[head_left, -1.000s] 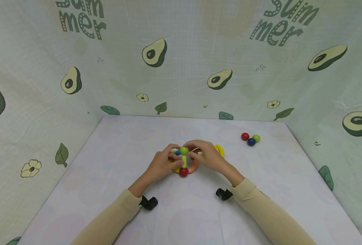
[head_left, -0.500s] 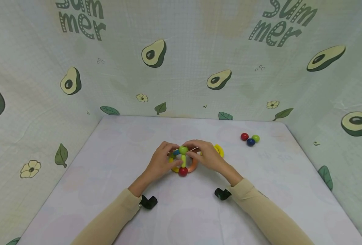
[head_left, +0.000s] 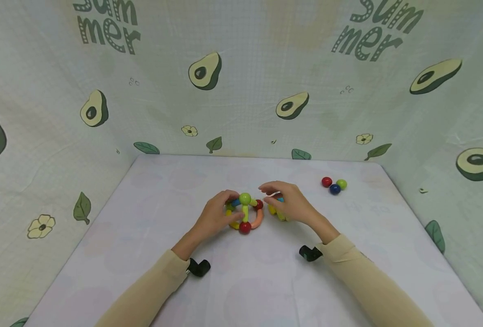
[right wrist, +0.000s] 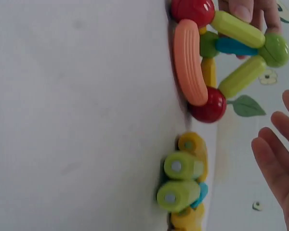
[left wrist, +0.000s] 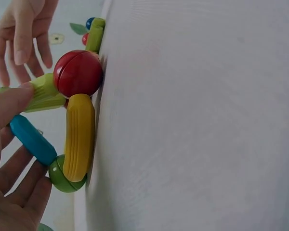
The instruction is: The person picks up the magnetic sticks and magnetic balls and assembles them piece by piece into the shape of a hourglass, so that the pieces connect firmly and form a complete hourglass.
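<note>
Left hand [head_left: 216, 213] pinches a pyramid-shaped ball-and-rod plastic frame [head_left: 245, 214] standing on the pale, faintly patterned counter [head_left: 241, 286]; thumb on a straight light-green ridged rod [left wrist: 43, 96], other fingers near the straight blue rod [left wrist: 32, 139]. Frame base: two glossy red balls [right wrist: 207, 105], one darker green ball [left wrist: 62, 180], a curved orange ridged rod [right wrist: 189, 62] and curved yellow rods [left wrist: 79, 139]. Two light-green rods and the blue one rise to a shiny light-green ball [head_left: 245, 198] at the top. Right hand [head_left: 292, 204] spread, fingers apart, holds nothing, just beside the frame, above a loose pile of yellow, light-green and blue rods [right wrist: 180, 195], partly hidden in the head view. Farther back at right, a red ball [head_left: 326, 182], dark blue ball [head_left: 335, 189] and light-green ball [head_left: 341, 184] cluster together.
</note>
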Motion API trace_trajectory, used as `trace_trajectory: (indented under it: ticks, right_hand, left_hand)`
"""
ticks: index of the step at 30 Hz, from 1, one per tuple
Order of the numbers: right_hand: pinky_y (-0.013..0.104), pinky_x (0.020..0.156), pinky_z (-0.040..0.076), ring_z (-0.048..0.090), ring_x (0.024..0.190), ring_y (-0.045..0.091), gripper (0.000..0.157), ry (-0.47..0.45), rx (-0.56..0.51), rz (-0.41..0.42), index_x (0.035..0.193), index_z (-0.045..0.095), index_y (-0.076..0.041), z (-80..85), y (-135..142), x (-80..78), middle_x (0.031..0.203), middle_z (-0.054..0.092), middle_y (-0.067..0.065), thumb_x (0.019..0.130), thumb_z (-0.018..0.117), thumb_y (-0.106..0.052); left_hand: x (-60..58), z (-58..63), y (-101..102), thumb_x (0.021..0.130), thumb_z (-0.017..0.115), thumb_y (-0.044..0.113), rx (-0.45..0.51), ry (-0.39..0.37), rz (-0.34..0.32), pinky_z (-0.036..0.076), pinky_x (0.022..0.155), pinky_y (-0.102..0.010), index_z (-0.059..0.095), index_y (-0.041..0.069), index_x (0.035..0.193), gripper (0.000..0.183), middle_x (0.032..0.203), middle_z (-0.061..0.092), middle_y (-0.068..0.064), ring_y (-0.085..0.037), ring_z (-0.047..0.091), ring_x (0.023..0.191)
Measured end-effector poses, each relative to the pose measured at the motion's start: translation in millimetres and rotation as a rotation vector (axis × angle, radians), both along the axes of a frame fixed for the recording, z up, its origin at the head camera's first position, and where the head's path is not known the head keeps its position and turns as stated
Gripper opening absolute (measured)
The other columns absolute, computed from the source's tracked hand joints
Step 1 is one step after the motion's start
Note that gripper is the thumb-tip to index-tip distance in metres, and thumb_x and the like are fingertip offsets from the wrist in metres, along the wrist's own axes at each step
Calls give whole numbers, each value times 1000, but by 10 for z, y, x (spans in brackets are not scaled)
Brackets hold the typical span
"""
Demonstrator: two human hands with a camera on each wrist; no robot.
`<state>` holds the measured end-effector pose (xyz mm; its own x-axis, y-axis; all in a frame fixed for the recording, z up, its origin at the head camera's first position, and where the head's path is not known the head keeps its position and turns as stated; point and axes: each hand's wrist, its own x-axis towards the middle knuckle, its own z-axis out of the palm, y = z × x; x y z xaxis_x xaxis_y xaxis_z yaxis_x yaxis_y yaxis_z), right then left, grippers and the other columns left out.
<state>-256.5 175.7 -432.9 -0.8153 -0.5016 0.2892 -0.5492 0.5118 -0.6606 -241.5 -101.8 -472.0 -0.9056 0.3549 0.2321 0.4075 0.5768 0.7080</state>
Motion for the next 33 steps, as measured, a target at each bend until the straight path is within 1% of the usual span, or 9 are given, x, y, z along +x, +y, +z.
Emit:
trace_trajectory:
  ticks: [6,12,16,23,28,33]
  right_hand:
    - [48,91,63,70,110,30,33,1,89,-80,132,70,-4,-21,336,2,129,72,16,99,75,-8]
    - [43,87,62,69,100,26,34,-3,190,-119,131,72,-4,-119,515,31,125,74,13,97,77,-9]
    - [40,86,60,65,97,25,34,-34,222,-116,130,72,-4,-168,555,60,122,74,11,97,78,-10]
    - [29,76,55,62,88,19,34,-15,238,-72,128,73,-3,-246,567,83,115,73,8,95,80,-9]
    - [27,73,54,59,85,17,35,-30,265,-75,128,74,-6,-257,547,92,109,70,5,94,82,-11]
    - [26,72,53,57,84,15,32,-57,291,-79,126,76,-9,-263,542,93,106,68,4,95,81,-11]
  left_hand:
    - [-8,-4,17,91,88,30,-18,-12,20,51,113,-40,62,13,137,56,134,66,-1,-19,61,124]
    - [-20,-10,32,90,88,29,-13,-16,28,51,113,-39,62,14,137,56,134,66,0,-19,61,126]
    - [-21,-10,36,90,89,30,-21,-12,29,51,113,-38,62,14,137,56,134,66,0,-19,61,126]
    - [-12,4,34,91,88,30,-12,-29,24,51,113,-40,62,13,137,56,134,66,-2,-21,61,125]
    - [-13,11,27,91,88,30,-6,-36,17,51,113,-41,61,13,138,57,135,66,-2,-21,61,124]
    - [-16,12,14,91,88,31,-10,-31,16,51,113,-41,61,14,138,57,135,66,-1,-20,61,125]
